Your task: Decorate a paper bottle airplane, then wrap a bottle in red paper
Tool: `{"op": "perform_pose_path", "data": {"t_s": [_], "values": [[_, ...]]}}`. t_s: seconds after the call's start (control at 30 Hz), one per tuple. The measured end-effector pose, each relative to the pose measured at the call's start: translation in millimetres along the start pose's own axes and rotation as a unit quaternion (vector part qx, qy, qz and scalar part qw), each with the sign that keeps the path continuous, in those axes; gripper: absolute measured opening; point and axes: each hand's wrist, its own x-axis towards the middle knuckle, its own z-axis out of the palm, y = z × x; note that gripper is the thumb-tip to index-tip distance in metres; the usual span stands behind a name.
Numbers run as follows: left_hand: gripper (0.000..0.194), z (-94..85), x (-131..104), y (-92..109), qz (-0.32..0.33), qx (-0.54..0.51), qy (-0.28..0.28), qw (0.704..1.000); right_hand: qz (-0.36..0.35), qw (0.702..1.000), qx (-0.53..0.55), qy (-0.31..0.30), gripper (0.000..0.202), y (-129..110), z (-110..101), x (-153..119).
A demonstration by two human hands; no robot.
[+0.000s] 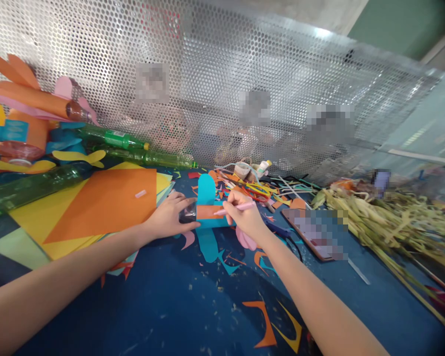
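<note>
A small plastic bottle (188, 214), wrapped in blue and orange paper, lies on its side on the blue table. Blue paper wings (206, 189) stick out from it at front and back. My left hand (169, 216) grips the bottle's bare end between thumb and fingers. In my right hand (244, 213) is a pink pen (247, 205), its tip at the orange paper band (208, 212). Rounded pink paper pieces (245, 239) show beneath my right wrist. Orange and yellow paper sheets (111, 205) are stacked beside my left forearm.
Green bottles (122, 139) and paper-covered bottle models (25, 126) crowd the left. A phone (307, 235), scissors (280, 228) and dried plant strips (371, 217) are at right. Paper scraps (264, 324) litter the table (163, 306). Behind a perforated metal screen (215, 64) are people.
</note>
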Motion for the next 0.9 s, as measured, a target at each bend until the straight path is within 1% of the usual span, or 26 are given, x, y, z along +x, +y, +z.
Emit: {"op": "perform_pose_path", "data": {"t_s": [0.13, 0.2, 0.37, 0.43, 0.53, 0.57, 0.6, 0.67, 0.77, 0.83, 0.9], "values": [[0.061, 0.3, 0, -2, -0.004, -0.012, 0.004, 1.000, -0.023, 0.998, 0.052, 0.040, 0.025, -8, 1, 0], [0.060, 0.8, 1, -5, -0.009, -0.022, 0.013, 1.000, -0.029, 0.996, 0.060, 0.054, 0.027, -12, 1, 0], [0.056, 0.6, 1, -7, -0.017, -0.008, 0.023, 1.000, -0.045, 0.995, 0.012, 0.088, 0.023, -13, -3, 0], [0.058, 0.4, 0, -6, -0.018, 0.013, 0.021, 1.000, -0.039, 0.996, 0.000, 0.085, 0.024, -9, -5, 2], [0.069, 0.9, -1, -5, -0.020, 0.047, 0.028, 0.998, -0.030, 0.998, 0.017, 0.061, 0.032, -3, -8, 5], [0.071, 1.2, -1, -4, -0.022, 0.055, 0.034, 0.998, -0.023, 0.998, 0.026, 0.055, 0.030, -1, -9, 6], [0.070, 1.4, -2, -3, -0.023, 0.062, 0.041, 0.997, -0.015, 0.998, 0.034, 0.050, 0.026, 1, -9, 7], [0.061, 1.6, -2, -3, -0.023, 0.070, 0.059, 0.996, 0.003, 0.998, 0.043, 0.041, 0.019, 4, -9, 8], [0.048, 1.4, -2, -2, -0.013, 0.072, 0.076, 0.994, 0.006, 0.999, 0.031, 0.021, 0.022, 5, -8, 8], [0.049, 1.7, -2, -2, -0.006, 0.069, 0.078, 0.995, 0.000, 1.000, 0.011, 0.020, 0.024, 4, -7, 8], [0.052, 2.4, -1, -3, 0.000, 0.066, 0.080, 0.995, -0.006, 0.999, -0.012, 0.038, 0.026, 3, -6, 7]]}}
